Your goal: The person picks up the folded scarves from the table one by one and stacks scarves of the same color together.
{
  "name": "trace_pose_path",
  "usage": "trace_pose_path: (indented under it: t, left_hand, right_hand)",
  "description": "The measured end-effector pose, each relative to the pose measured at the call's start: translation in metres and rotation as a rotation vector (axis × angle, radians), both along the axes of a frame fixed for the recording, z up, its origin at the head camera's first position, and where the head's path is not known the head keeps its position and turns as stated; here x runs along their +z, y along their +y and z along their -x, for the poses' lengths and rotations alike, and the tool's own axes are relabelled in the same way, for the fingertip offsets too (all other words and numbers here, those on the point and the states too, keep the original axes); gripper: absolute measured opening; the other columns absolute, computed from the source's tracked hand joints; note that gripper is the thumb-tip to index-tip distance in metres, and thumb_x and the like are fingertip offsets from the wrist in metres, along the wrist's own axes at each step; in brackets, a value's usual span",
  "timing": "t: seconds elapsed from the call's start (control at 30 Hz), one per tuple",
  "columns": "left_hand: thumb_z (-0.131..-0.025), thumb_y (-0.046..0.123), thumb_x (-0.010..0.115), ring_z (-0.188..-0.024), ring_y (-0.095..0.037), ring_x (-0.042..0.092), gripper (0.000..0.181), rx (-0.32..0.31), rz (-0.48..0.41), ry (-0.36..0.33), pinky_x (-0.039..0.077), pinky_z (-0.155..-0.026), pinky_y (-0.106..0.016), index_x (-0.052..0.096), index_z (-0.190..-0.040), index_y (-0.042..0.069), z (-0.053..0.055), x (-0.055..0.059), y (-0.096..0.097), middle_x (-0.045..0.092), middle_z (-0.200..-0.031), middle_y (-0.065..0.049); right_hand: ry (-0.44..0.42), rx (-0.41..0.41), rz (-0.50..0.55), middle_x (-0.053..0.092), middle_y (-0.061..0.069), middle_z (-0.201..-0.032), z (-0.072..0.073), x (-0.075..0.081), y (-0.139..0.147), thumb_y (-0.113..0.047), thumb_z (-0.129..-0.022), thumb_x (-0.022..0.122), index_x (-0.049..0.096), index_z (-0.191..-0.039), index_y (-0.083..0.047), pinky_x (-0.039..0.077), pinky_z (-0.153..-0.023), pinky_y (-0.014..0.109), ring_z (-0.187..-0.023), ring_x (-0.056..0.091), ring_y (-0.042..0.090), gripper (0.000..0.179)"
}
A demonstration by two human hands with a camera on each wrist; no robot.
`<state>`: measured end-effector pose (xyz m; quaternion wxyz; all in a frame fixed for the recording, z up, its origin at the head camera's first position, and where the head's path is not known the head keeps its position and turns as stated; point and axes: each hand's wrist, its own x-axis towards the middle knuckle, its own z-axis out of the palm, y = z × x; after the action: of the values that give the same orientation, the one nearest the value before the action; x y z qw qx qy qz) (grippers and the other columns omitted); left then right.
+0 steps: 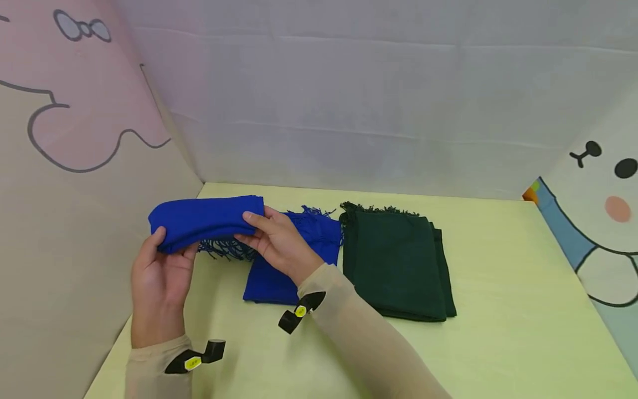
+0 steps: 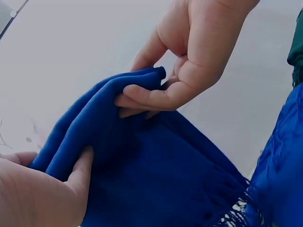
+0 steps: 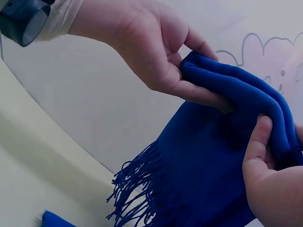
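A folded blue fringed scarf (image 1: 204, 219) is held up over the left part of the table between both hands. My left hand (image 1: 161, 277) grips its left end, thumb on the near face. At the other end my right hand (image 1: 279, 241) pinches the folded edge between thumb and fingers. In the left wrist view the scarf (image 2: 142, 156) hangs down from the folded top edge. Its fringe (image 3: 137, 184) dangles at the bottom in the right wrist view.
A second blue fringed scarf (image 1: 271, 282) lies folded on the pale yellow table (image 1: 503, 288), partly behind my right hand. Beside it on the right is a folded dark green fringed scarf (image 1: 394, 266). Printed cloth walls (image 1: 369, 111) stand behind and at both sides.
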<state>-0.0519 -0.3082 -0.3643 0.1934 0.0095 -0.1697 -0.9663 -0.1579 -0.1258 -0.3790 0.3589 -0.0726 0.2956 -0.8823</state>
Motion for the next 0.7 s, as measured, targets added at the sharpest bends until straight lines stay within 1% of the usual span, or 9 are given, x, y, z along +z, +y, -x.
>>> trace_pose_path:
  t: [0.1, 0.17, 0.23, 0.37, 0.43, 0.5, 0.57, 0.63, 0.7]
  left_hand:
    - [-0.104, 0.002, 0.042, -0.127, -0.03, 0.054, 0.05, -0.038, 0.024, 0.021, 0.044, -0.107, -0.045, 0.03, -0.152, 0.007, 0.01, 0.005, 0.007, 0.039, -0.148, -0.012]
    - [-0.105, 0.002, 0.042, -0.125, -0.031, 0.055, 0.048, -0.062, 0.042, 0.029, 0.044, -0.107, -0.045, 0.031, -0.152, 0.004, 0.018, 0.008, 0.012, 0.042, -0.146, -0.014]
    - [-0.105, 0.001, 0.041, -0.122, -0.032, 0.058, 0.046, -0.09, 0.056, 0.041, 0.045, -0.106, -0.045, 0.033, -0.151, 0.002, 0.026, 0.011, 0.018, 0.045, -0.143, -0.016]
    - [-0.105, 0.001, 0.042, -0.122, -0.033, 0.058, 0.044, -0.137, 0.088, 0.062, 0.046, -0.104, -0.047, 0.037, -0.149, -0.001, 0.041, 0.017, 0.029, 0.048, -0.14, -0.018]
    - [-0.104, 0.001, 0.043, -0.117, -0.033, 0.06, 0.043, -0.128, 0.125, 0.064, 0.048, -0.103, -0.047, 0.039, -0.147, -0.003, 0.046, 0.021, 0.034, 0.051, -0.135, -0.019]
    - [-0.104, 0.002, 0.045, -0.114, -0.031, 0.062, 0.042, -0.121, 0.187, 0.061, 0.049, -0.101, -0.045, 0.041, -0.146, -0.004, 0.051, 0.024, 0.04, 0.054, -0.13, -0.018]
    - [-0.104, 0.005, 0.049, -0.107, -0.029, 0.063, 0.042, -0.089, 0.296, 0.035, 0.052, -0.098, -0.041, 0.044, -0.144, -0.005, 0.057, 0.027, 0.045, 0.056, -0.123, -0.017]
    - [-0.104, 0.01, 0.052, -0.109, -0.027, 0.06, 0.044, -0.051, 0.425, 0.005, 0.053, -0.097, -0.038, 0.044, -0.145, -0.004, 0.063, 0.03, 0.05, 0.054, -0.125, -0.016]
    - [-0.103, 0.013, 0.054, -0.113, -0.027, 0.057, 0.046, -0.008, 0.543, -0.033, 0.053, -0.097, -0.035, 0.044, -0.145, -0.003, 0.069, 0.034, 0.053, 0.051, -0.13, -0.016]
  right_hand:
    - [0.018, -0.026, 0.013, 0.063, 0.005, -0.111, 0.006, 0.003, 0.011, -0.002, -0.102, 0.054, 0.036, -0.152, -0.01, 0.04, -0.111, 0.051, -0.11, 0.064, 0.015, 0.053]
    - [0.032, -0.04, 0.012, 0.063, 0.005, -0.113, 0.009, 0.006, 0.02, -0.003, -0.102, 0.053, 0.035, -0.152, -0.01, 0.039, -0.111, 0.051, -0.111, 0.063, 0.016, 0.054]
    - [0.058, -0.057, 0.005, 0.063, 0.007, -0.12, 0.013, 0.009, 0.029, -0.004, -0.102, 0.053, 0.042, -0.147, -0.01, 0.038, -0.112, 0.05, -0.115, 0.062, 0.017, 0.046]
    - [0.13, -0.091, -0.038, 0.059, 0.011, -0.133, 0.021, 0.017, 0.049, -0.007, -0.103, 0.054, 0.047, -0.143, -0.008, 0.043, -0.109, 0.047, -0.121, 0.059, 0.022, 0.04]
    - [0.168, -0.116, -0.063, 0.06, 0.011, -0.132, 0.025, 0.021, 0.056, -0.008, -0.103, 0.055, 0.049, -0.141, -0.006, 0.047, -0.105, 0.043, -0.119, 0.06, 0.022, 0.038]
    - [0.186, -0.157, -0.089, 0.063, 0.01, -0.123, 0.029, 0.025, 0.062, -0.009, -0.102, 0.056, 0.053, -0.137, -0.004, 0.05, -0.099, 0.037, -0.112, 0.062, 0.02, 0.035]
    - [0.191, -0.202, -0.113, 0.064, 0.007, -0.111, 0.033, 0.029, 0.067, -0.01, -0.102, 0.057, 0.056, -0.133, -0.003, 0.049, -0.094, 0.033, -0.104, 0.062, 0.017, 0.032]
    - [0.191, -0.243, -0.125, 0.062, 0.005, -0.103, 0.036, 0.032, 0.071, -0.009, -0.101, 0.058, 0.058, -0.131, -0.003, 0.047, -0.092, 0.031, -0.099, 0.06, 0.017, 0.031]
    - [0.2, -0.272, -0.128, 0.062, 0.004, -0.102, 0.04, 0.034, 0.075, -0.009, -0.101, 0.057, 0.057, -0.132, -0.003, 0.046, -0.094, 0.031, -0.1, 0.059, 0.017, 0.032]
